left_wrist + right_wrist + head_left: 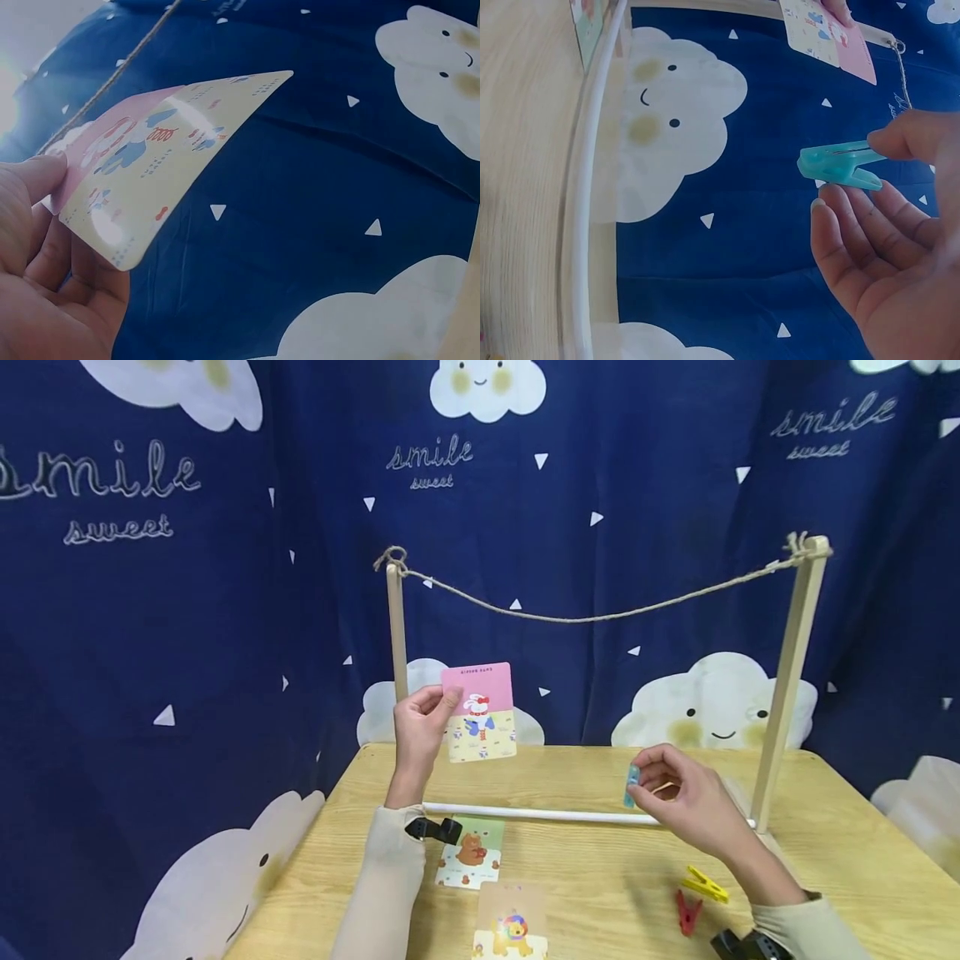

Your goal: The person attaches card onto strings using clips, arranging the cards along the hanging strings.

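My left hand pinches a pink and yellow card with a white rabbit on it, thumb in front and fingers behind. The card is raised upright over the table, below the sagging twine. In the left wrist view the same card tilts and catches the light. A teal clothespin sits between the thumb and fingers of my right hand, over the table's right half. Its handle ends lie in the grip, and its nose points away from the palm in the right wrist view.
Twine spans a left wooden post and a right one; a white bar runs low between them. On the wooden table lie a bear card, a lion card, a yellow clothespin and a red one.
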`<action>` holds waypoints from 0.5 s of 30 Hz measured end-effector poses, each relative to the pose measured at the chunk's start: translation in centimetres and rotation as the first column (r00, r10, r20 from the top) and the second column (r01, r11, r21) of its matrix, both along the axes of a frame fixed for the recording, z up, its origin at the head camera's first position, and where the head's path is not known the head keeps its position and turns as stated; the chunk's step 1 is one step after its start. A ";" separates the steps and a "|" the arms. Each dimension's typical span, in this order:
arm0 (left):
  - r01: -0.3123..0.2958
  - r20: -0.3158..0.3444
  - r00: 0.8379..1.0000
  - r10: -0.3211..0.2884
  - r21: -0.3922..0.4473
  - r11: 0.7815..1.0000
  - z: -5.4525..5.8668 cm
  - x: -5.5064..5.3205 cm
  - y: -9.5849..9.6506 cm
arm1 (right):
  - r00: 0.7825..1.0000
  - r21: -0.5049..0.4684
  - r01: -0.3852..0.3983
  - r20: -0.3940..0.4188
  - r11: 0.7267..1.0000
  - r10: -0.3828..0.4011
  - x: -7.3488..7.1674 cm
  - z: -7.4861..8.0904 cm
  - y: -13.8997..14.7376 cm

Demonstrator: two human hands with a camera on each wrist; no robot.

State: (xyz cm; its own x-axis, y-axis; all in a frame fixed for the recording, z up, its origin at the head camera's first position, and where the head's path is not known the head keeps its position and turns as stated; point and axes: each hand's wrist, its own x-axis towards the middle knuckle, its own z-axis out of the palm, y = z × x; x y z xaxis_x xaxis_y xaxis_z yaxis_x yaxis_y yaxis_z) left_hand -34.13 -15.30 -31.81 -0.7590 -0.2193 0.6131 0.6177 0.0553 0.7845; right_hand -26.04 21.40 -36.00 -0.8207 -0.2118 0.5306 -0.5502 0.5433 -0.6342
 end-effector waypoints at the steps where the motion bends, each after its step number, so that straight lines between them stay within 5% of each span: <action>1: 0.004 -0.004 1.000 -0.004 -0.001 1.000 0.1 -0.2 0.1 | 1.000 -0.002 0.000 0.000 1.000 0.000 0.0 -0.1 0.0; 15: -0.009 -0.012 1.000 0.009 0.008 1.000 1.4 -1.6 0.5 | 0.998 -0.076 -0.068 0.008 0.995 0.068 -0.5 -0.1 -1.4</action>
